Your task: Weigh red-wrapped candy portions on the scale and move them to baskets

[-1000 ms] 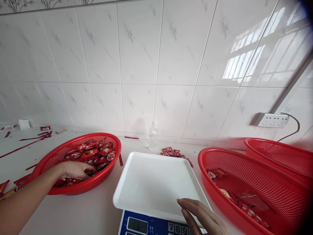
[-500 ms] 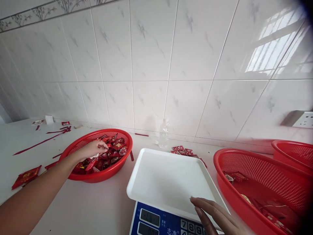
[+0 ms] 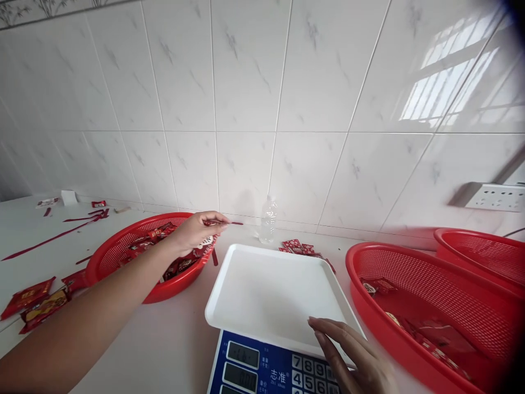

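My left hand (image 3: 199, 230) is over the right rim of a red plastic basket (image 3: 98, 262), with its fingers closed on a small red-and-white candy packet (image 3: 208, 241). Red wrapped candies (image 3: 180, 266) lie heaped in that basket, partly hidden behind my forearm. My right hand (image 3: 355, 353) hovers at the front right edge of a white scale tray (image 3: 274, 290), fingers bent and slightly apart, with nothing in them. Under the tray sits a blue digital scale (image 3: 270, 364) with displays and number keys; my right hand covers part of the keypad.
To the right stand a larger red basket (image 3: 356, 268) with a few packets inside and another red basket (image 3: 455, 236) behind it. A clear plastic bottle (image 3: 268, 220) and red packets (image 3: 301, 247) are near the wall. More packets (image 3: 28, 298) and a red ribbon (image 3: 53, 236) lie left.
My left hand has moved right and up from the candy heap to the basket's right rim, with a packet in its fingers. My right hand stays by the tray; the view has shifted slightly.
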`<state>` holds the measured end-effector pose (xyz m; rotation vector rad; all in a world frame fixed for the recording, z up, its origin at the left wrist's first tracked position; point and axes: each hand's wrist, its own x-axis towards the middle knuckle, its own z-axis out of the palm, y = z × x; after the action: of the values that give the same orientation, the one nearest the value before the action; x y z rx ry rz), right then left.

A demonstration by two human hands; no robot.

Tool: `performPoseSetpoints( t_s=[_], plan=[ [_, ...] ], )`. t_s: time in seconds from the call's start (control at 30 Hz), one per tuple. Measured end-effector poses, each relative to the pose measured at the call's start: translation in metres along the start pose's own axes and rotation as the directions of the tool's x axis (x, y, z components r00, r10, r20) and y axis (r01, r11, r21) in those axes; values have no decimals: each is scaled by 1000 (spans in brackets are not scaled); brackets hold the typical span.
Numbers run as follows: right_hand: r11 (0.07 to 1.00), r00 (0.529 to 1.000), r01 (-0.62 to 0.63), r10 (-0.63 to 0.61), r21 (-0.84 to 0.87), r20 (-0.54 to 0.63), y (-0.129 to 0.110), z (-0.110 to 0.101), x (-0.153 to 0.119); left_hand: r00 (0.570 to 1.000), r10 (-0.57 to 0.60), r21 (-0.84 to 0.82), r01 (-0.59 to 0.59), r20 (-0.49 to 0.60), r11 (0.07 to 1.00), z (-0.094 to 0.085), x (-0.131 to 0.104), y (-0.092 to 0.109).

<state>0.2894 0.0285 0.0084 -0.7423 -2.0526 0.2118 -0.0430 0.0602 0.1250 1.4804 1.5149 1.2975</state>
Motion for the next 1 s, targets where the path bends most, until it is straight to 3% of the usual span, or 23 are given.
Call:
performPoseSetpoints(
  t_s=[0.17, 0.23, 0.3, 0.43, 0.5, 0.63, 0.83, 1.0],
  plan=[
    [1000, 999, -9, 10, 19, -52, 1, 3, -1, 966, 51, -232, 9, 255, 973, 67, -4, 5],
    [1000, 996, -21, 23, 19, -90, 1, 4, -1, 920, 71, -175, -2, 386, 985, 86, -6, 1],
    [999, 994, -45, 45, 7, -104, 1, 4, 0, 883, 68, 2, -78, 464, 997, 96, -6, -6],
    [997, 993, -73, 70, -19, -93, 0, 2, 2, 869, -12, 419, -227, 495, 879, 93, -6, -23],
    [997, 994, -73, 70, -28, -79, -1, 2, 2, 834, -87, 529, -262, 546, 807, 86, -9, -28],
    [998, 997, -56, 54, -36, -56, -3, 2, 3, 744, -190, 589, -317, 640, 743, 85, -23, -28],
    [996, 998, 5, -11, -85, -67, -3, 2, 4, 688, -258, 638, -377, 678, 671, 108, -36, -26],
    [969, 993, 69, -90, -235, -78, 3, 5, 4, 645, -220, 557, -380, 732, 739, 112, -35, -25]
  ],
)
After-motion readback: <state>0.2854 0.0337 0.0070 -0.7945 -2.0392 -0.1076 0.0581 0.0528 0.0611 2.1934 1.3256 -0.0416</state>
